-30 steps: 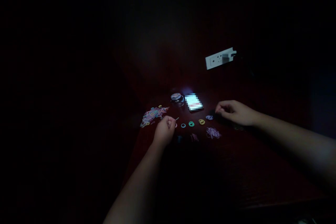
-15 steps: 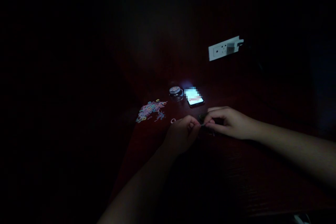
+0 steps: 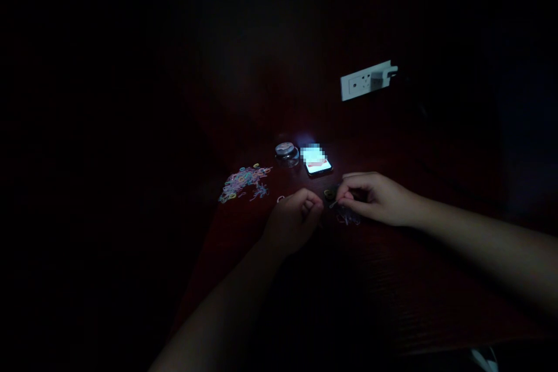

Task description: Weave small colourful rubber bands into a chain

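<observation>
My right hand (image 3: 366, 197) is closed in a pinch, with a small pale rubber band (image 3: 333, 204) sticking out from its fingertips. To its left, my left hand (image 3: 296, 218) has thumb and fingers pressed together; whatever may be between them is too dark to make out. A small gap separates the two hands. Beneath my right hand lies a little heap of rubber bands (image 3: 347, 218), partly covered by it. A dark yellowish ring (image 3: 328, 193) rests between the hands. One pale band (image 3: 281, 199) shows just behind my left hand.
A loose pile of colourful rubber bands (image 3: 244, 180) spreads at the table's left. Behind the hands stand a lidded clear jar (image 3: 286, 155) and a lit phone (image 3: 317, 160). A white power socket (image 3: 365, 81) with a plug is on the wall. The surroundings are very dark.
Earlier the fingertips of both hands met at a pale band between them; now they are apart, and the band shows only at my right fingertips. The whole view has shifted slightly.
</observation>
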A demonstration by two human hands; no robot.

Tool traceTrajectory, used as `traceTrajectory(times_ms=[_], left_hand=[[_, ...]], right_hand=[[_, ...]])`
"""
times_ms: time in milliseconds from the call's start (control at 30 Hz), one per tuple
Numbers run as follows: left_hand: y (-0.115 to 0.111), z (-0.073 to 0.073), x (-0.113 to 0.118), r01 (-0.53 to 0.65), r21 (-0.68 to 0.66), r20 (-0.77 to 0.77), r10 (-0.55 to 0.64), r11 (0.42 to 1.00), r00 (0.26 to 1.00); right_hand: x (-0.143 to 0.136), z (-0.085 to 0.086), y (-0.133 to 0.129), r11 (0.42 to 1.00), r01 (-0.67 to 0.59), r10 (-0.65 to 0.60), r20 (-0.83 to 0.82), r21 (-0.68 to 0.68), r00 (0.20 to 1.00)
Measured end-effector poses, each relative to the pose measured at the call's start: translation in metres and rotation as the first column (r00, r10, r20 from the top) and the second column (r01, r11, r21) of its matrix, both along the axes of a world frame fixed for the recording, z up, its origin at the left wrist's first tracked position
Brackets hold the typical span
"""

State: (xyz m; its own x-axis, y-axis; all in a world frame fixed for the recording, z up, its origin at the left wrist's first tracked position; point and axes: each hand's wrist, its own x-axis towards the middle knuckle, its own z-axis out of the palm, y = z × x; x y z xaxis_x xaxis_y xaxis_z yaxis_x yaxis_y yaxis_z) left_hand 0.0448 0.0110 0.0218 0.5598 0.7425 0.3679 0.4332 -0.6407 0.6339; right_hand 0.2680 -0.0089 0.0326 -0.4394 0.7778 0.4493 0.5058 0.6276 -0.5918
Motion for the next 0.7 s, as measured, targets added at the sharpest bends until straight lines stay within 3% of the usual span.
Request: traceTrajectory(times_ms=[267, 700], left_hand=[[-0.0018, -0.0009, 0.0020, -0.038, 0.031, -0.031, 0.039, 0.999, 0.999], [-0.0070, 0.0070, 0.0021, 0.017, 0.084, -0.040, -0.014, 0.996, 0.999]], right_hand=[[-0.0008, -0.0011, -0.0015, 1.000, -0.023, 0.023, -0.010, -0.008, 1.000], [-0.0049, 0.0046, -0.0078, 0.997, -0.071, 0.070, 0.034, 0.022, 0.997]])
